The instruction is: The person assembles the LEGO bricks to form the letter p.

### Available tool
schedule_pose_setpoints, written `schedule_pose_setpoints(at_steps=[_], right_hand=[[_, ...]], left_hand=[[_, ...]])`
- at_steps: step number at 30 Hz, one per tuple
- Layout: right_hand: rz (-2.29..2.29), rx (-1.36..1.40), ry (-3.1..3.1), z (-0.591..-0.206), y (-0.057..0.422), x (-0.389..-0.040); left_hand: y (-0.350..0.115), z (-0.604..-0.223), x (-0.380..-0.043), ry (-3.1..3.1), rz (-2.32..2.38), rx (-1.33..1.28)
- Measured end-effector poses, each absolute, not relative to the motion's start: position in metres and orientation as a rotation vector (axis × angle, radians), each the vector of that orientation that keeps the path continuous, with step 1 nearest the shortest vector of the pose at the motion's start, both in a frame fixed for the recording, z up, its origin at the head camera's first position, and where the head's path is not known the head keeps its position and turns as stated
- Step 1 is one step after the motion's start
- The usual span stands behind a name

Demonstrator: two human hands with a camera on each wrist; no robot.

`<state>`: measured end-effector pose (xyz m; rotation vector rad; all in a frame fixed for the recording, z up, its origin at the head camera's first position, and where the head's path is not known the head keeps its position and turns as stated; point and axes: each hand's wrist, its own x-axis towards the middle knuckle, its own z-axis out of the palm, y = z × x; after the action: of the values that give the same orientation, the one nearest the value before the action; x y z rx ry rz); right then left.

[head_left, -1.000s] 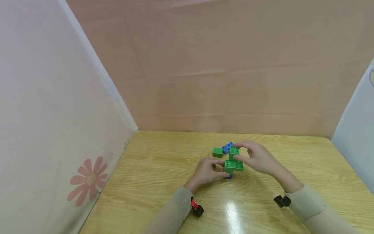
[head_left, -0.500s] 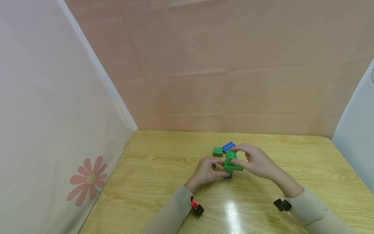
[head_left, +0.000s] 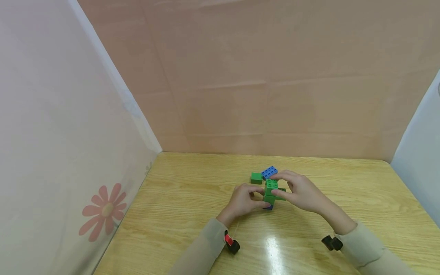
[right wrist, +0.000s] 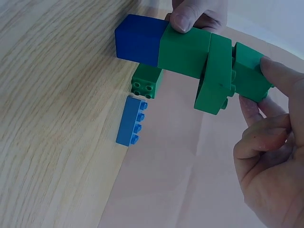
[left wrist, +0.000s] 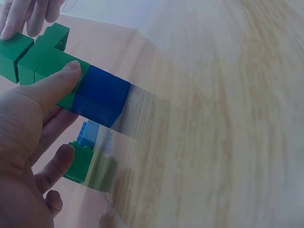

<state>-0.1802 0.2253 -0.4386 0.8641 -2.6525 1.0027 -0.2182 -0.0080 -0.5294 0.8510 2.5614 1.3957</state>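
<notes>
A blue block (right wrist: 138,40) stands on the table as the base of a small stack. On it sits a green block (right wrist: 184,51), topped by a thinner, longer green brick (right wrist: 216,78) that juts out to the right in the head view. My left hand (head_left: 243,199) grips the lower stack between thumb and fingers. My right hand (head_left: 303,191) pinches a square green brick (right wrist: 248,71) at the left end of the long brick. In the right wrist view it is slightly tilted, and studs show in the gap beneath it.
Behind the stack, a loose green brick (head_left: 256,178) lies on its side on the wooden table (head_left: 192,183). Close beside it rests a blue eight-stud brick (head_left: 269,172). A pinkish cloth wall (head_left: 240,95) rises at the table's far edge.
My right hand has brought the square green brick down and slightly left, from above the long brick onto its left end. My left hand has kept its grip in place.
</notes>
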Motion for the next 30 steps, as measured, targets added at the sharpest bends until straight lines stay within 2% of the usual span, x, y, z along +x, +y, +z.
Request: schedule_pose_setpoints(at_steps=[22, 30], right_hand=[[0.803, 0.926, -2.618, -0.4388, 0.2193, -0.1796], [0.909, 0.913, -2.567, -0.4451, 0.2221, -0.1788]], left_hand=[[-0.0104, -0.5301, -0.2179, 2.570, 1.396, 0.831], [-0.0092, -0.5313, -0.2192, 2.568, 1.385, 0.890]])
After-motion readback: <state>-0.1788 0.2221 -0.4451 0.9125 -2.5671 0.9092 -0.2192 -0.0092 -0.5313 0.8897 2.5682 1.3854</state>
